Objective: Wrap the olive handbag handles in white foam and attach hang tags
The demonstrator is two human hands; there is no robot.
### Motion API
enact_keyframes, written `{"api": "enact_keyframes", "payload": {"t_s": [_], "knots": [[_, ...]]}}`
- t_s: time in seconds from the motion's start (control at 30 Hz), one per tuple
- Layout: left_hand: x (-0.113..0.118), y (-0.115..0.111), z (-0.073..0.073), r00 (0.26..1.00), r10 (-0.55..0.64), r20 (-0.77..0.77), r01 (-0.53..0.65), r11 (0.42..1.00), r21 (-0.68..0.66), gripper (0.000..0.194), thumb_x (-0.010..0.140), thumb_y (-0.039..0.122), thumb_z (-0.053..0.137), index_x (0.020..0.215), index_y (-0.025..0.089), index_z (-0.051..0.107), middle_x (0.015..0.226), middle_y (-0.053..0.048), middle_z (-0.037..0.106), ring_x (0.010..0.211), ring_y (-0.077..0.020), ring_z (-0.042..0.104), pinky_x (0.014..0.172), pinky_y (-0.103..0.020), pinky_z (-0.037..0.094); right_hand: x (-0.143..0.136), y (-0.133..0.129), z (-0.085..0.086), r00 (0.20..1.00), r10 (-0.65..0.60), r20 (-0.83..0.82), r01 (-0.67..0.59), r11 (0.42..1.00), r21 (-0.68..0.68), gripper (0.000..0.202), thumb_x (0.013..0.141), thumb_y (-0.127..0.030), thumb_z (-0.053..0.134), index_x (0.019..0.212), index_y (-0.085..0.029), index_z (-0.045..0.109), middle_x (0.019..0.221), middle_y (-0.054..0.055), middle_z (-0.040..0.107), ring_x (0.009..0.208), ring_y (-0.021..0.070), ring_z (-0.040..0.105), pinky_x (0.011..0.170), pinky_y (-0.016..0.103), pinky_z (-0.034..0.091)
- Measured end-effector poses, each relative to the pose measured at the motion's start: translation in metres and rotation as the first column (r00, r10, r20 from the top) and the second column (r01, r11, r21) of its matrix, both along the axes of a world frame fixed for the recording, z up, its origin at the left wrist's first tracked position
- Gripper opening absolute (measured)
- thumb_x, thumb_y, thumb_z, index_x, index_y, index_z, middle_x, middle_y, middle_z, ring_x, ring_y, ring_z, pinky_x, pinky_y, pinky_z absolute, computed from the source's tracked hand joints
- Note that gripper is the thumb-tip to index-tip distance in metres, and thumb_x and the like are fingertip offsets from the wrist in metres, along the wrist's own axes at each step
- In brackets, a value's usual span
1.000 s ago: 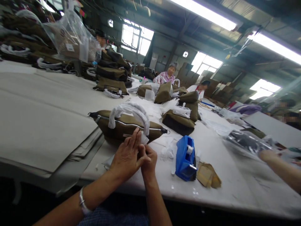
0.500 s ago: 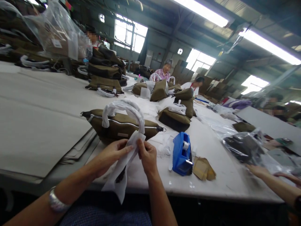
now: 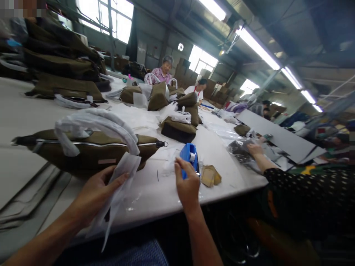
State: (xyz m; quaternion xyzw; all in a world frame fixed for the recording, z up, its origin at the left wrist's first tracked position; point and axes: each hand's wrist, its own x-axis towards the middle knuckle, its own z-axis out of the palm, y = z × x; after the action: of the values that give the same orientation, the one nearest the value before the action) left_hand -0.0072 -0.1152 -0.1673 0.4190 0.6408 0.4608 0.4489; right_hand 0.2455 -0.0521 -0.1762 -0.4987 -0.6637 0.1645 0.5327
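While my left hand [image 3: 95, 192] pinches the white wrap [image 3: 118, 184] by the green bag [image 3: 91, 153], my right hand [image 3: 186, 184] grips the blue tape holder [image 3: 189, 155].

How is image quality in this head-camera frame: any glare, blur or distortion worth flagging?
Head view: the windows and ceiling strip lights blow out to white; wide-angle distortion tilts the white table and curves the roof beams; the left hand and white wrapping strip are slightly motion-blurred; the blue tape dispenser reads clearly.
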Motion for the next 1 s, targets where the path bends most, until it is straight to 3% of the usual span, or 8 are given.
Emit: {"api": "enact_keyframes", "payload": {"t_s": [0.1, 0.17, 0.27, 0.43, 0.63, 0.73, 0.87, 1.0], "knots": [[0.001, 0.001, 0.003, 1.000, -0.003, 0.008, 0.003, 1.000, -0.001, 0.059, 0.081, 0.060, 0.075, 0.122, 0.018, 0.070, 0.119, -0.006, 0.079, 0.110, -0.0295, 0.071, 0.094, -0.034, 0.054, 0.063, 0.014, -0.011, 0.960, -0.273, 0.061, 0.275, 0.961, -0.025, 0.036, 0.092, -0.046, 0.065, 0.108, -0.018, 0.080, 0.134, 0.016, 0.069, 0.136, 0.0331, 0.054, 0.122, 0.052, 0.031], [0.001, 0.003, 0.002, 1.000, -0.005, 0.013, 0.005, 1.000, -0.010, 0.057, 0.082, 0.058, 0.076, 0.122, 0.018, 0.070, 0.118, -0.005, 0.079, 0.109, -0.0281, 0.071, 0.094, -0.032, 0.053, 0.092, 0.024, -0.022, 0.951, -0.305, 0.039, 0.308, 0.942, -0.132, 0.036, 0.085, -0.051, 0.071, 0.092, -0.017, 0.082, 0.137, 0.019, 0.067, 0.141, 0.0368, 0.048, 0.125, 0.055, 0.024], [-0.002, 0.005, -0.001, 0.999, -0.003, 0.037, 0.004, 1.000, -0.019, 0.057, 0.080, 0.059, 0.078, 0.121, 0.019, 0.070, 0.115, -0.004, 0.080, 0.109, -0.0275, 0.070, 0.094, -0.032, 0.052, 0.109, 0.035, -0.038, 0.966, -0.259, -0.023, 0.245, 0.935, -0.255, 0.039, 0.079, -0.059, 0.075, 0.076, -0.021, 0.082, 0.126, 0.017, 0.073, 0.131, 0.0359, 0.058, 0.121, 0.053, 0.033], [-0.007, 0.008, -0.006, 0.997, -0.039, 0.073, 0.041, 0.999, -0.023, 0.066, 0.077, 0.067, 0.078, 0.124, 0.021, 0.070, 0.126, -0.006, 0.077, 0.115, -0.0313, 0.069, 0.097, -0.035, 0.052, 0.099, 0.041, -0.044, 0.938, -0.227, -0.261, 0.133, 0.933, -0.334, 0.043, 0.077, -0.061, 0.076, 0.083, -0.019, 0.085, 0.131, 0.015, 0.072, 0.122, 0.0313, 0.066, 0.099, 0.041, 0.054], [-0.004, 0.006, -0.002, 0.997, -0.022, 0.072, 0.024, 0.999, -0.026, 0.054, 0.082, 0.060, 0.077, 0.118, 0.021, 0.071, 0.115, -0.002, 0.080, 0.111, -0.0270, 0.070, 0.092, -0.030, 0.052, 0.086, 0.020, -0.016, 0.842, -0.251, -0.478, 0.106, 0.945, -0.309, 0.039, 0.069, -0.052, 0.086, 0.088, -0.018, 0.083, 0.141, 0.013, 0.066, 0.132, 0.0292, 0.060, 0.102, 0.036, 0.053], [-0.003, 0.006, -0.001, 0.996, -0.018, 0.089, 0.020, 1.000, -0.017, 0.050, 0.083, 0.057, 0.077, 0.118, 0.021, 0.071, 0.115, -0.001, 0.080, 0.110, -0.0256, 0.070, 0.094, -0.030, 0.052, 0.079, -0.004, -0.013, 0.717, -0.300, -0.629, 0.041, 0.919, -0.391, 0.040, 0.062, -0.048, 0.093, 0.088, -0.019, 0.083, 0.136, 0.010, 0.069, 0.126, 0.0258, 0.064, 0.093, 0.029, 0.057], [-0.004, 0.007, -0.004, 0.995, -0.017, 0.097, 0.022, 0.999, -0.048, 0.058, 0.078, 0.062, 0.079, 0.119, 0.023, 0.071, 0.114, -0.001, 0.080, 0.109, -0.0262, 0.069, 0.092, -0.029, 0.052, 0.071, -0.033, -0.038, 0.574, -0.379, -0.726, -0.069, 0.861, -0.504, 0.047, 0.059, -0.046, 0.097, 0.095, -0.021, 0.081, 0.122, 0.009, 0.076, 0.105, 0.0206, 0.073, 0.082, 0.027, 0.060], [-0.006, 0.008, -0.005, 0.996, -0.025, 0.082, 0.029, 0.999, -0.046, 0.067, 0.073, 0.065, 0.081, 0.121, 0.020, 0.070, 0.108, -0.002, 0.080, 0.104, -0.0268, 0.070, 0.087, -0.028, 0.053, 0.070, -0.036, -0.070, 0.580, -0.417, -0.700, -0.053, 0.838, -0.543, 0.055, 0.054, -0.051, 0.099, 0.093, -0.018, 0.079, 0.100, 0.011, 0.080, 0.080, 0.0193, 0.076, 0.071, 0.029, 0.062]]}}
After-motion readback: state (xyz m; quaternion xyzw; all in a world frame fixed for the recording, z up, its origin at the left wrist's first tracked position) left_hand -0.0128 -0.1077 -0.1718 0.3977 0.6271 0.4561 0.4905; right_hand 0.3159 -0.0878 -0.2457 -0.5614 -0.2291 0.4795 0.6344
